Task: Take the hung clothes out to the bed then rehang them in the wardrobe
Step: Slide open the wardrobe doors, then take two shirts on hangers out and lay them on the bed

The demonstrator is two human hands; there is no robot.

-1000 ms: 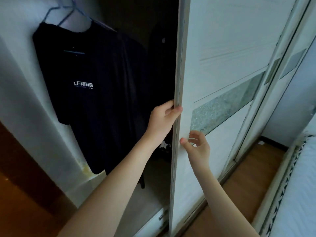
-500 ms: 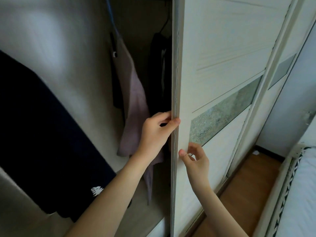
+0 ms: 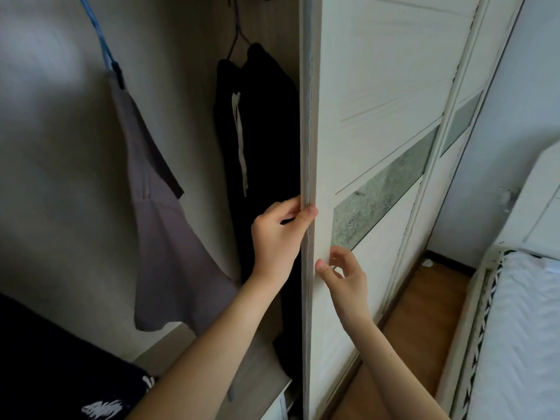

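Observation:
My left hand point(image 3: 278, 234) grips the left edge of the white sliding wardrobe door point(image 3: 369, 116), fingers behind it and thumb on the front. My right hand point(image 3: 342, 274) presses its thumb against the door face just below, its fingers loosely curled and holding nothing. Inside the wardrobe hang a grey-mauve garment point(image 3: 160, 237) on a blue hanger point(image 3: 100, 53) and a black garment point(image 3: 260, 140) with a white drawstring on a dark hanger. A black T-shirt point(image 3: 54, 368) with a white print fills the lower left corner.
A bed point(image 3: 521, 328) with a white sheet and a patterned frame stands at the right. A strip of wooden floor point(image 3: 424, 313) runs between the wardrobe and the bed. A second sliding door panel point(image 3: 466, 110) lies behind the first. The wardrobe's inner shelf point(image 3: 257, 371) sits low.
The door has slid right and the view has swung right. The black T-shirt has dropped to the lower left, and the grey-mauve and black garments have come into view. Both hands stay on the door.

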